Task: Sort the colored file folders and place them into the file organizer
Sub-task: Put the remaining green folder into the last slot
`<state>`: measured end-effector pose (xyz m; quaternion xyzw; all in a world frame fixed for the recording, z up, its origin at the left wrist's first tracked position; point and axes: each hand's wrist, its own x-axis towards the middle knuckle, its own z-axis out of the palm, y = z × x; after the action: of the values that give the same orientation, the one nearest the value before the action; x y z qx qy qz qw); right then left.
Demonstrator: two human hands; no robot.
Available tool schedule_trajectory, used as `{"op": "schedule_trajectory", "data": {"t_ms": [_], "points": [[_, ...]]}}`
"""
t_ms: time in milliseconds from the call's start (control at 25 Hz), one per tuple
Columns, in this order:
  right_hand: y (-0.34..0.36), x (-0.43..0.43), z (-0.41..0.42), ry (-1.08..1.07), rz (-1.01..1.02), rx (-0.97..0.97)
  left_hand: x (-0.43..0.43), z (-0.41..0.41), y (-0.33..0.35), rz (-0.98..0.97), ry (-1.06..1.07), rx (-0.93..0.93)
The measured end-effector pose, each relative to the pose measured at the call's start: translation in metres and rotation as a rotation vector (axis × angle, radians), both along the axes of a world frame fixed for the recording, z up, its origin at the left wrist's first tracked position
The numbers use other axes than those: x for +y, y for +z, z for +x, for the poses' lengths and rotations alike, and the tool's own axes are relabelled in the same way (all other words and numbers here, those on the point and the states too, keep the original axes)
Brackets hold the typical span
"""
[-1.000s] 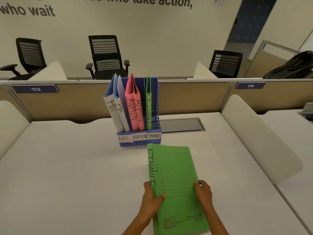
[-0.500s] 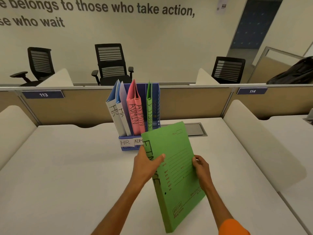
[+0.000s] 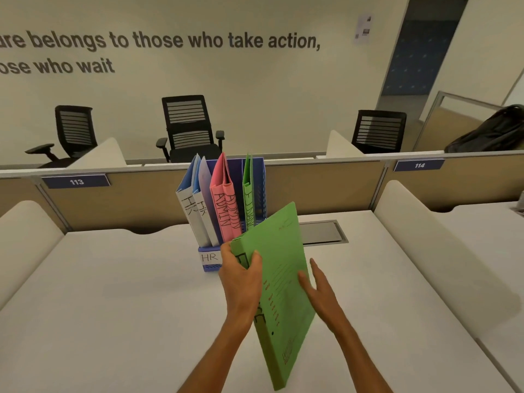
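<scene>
The person holds a green folder (image 3: pixel 283 265) in the air above the bench (image 3: pixel 113 307), just in front of the blue file organizer (image 3: pixel 259 188). Its long axis slopes from the near lower corner up and away, so the top corner points at the organizer's right-hand compartment, where another green folder (image 3: pixel 247 188) stands upright. The left hand (image 3: pixel 241 282) is the nearer one to the organizer and wraps the lettered spine edge, thumb on the cover. The right hand (image 3: pixel 320 293) lies flat on the cover with its fingers straight, steadying rather than gripping.

The folder looks like thin matte card, flat and rectangular with a folded spine. The organizer seems to be slotted plastic with paper labels. Pink folders (image 3: pixel 224 205) fill the middle, and blue-and-white ones (image 3: pixel 192 205) lean in the left slot.
</scene>
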<state>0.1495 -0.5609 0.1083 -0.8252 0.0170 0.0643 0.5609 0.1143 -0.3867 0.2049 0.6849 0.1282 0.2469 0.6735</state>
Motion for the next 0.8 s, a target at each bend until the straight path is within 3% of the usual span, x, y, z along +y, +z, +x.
{"op": "schedule_trajectory", "data": {"t_ms": [80, 200, 320, 400, 520, 800], "points": [[0.007, 0.012, -0.023, 0.151, -0.021, 0.059, -0.005, 0.002, 0.002, -0.033, 0.050, -0.001], [0.005, 0.036, -0.056, 0.257, -0.210, 0.066, -0.012, 0.007, 0.005, -0.048, 0.091, 0.000], [-0.005, 0.062, -0.068, 0.067, -0.295, -0.054, -0.023, 0.009, 0.012, -0.027, 0.095, -0.011], [-0.008, 0.070, -0.066, -0.074, -0.455, -0.042, -0.029, 0.010, 0.018, 0.008, 0.096, -0.023], [-0.015, 0.071, -0.058, -0.137, -0.621, -0.059, -0.033, 0.012, 0.030, 0.094, 0.090, -0.078], [0.022, 0.076, -0.001, -0.238, -0.508, -0.361, -0.024, 0.040, 0.095, 0.388, -0.025, -0.218]]}}
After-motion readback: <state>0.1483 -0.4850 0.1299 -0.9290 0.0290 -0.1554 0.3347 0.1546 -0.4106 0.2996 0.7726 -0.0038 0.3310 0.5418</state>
